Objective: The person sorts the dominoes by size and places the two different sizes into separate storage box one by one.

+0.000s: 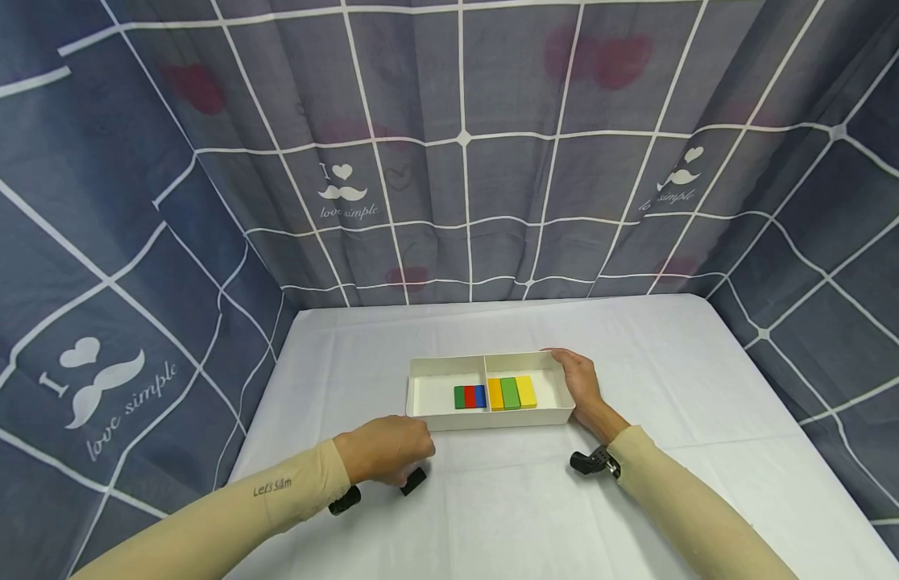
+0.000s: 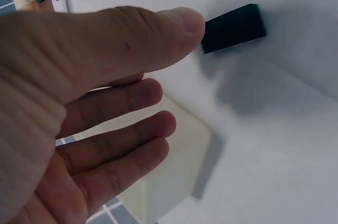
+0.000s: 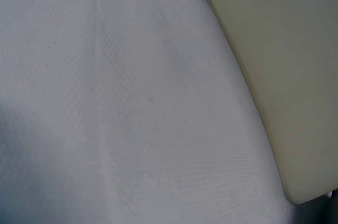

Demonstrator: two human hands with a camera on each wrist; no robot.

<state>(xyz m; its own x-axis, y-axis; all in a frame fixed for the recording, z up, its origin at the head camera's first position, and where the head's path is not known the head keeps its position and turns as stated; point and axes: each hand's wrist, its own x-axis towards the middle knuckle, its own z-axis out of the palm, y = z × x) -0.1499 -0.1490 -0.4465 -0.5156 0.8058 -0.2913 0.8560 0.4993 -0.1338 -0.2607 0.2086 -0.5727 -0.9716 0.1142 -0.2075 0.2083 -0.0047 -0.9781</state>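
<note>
My left hand (image 1: pixel 391 449) is just in front of the near left corner of a cream two-compartment box (image 1: pixel 493 421). It pinches a small black block (image 2: pixel 235 28) by one end, with the thumb on top and the index finger mostly hidden; the other fingers are loosely bent. In the box's left compartment, green, red (image 1: pixel 470 396) and blue blocks stand side by side against the divider. Larger orange, green (image 1: pixel 510 393) and yellow blocks fill part of the right compartment. My right hand (image 1: pixel 582 383) grips the box's right end, fingers bent round the far corner.
A white cloth (image 1: pixel 507 499) covers the table under the box. Dark checked curtains (image 1: pixel 420 185) stand behind the table and on both sides. Each wrist wears a black strap, the right one (image 1: pixel 596 461) near the box's front right corner.
</note>
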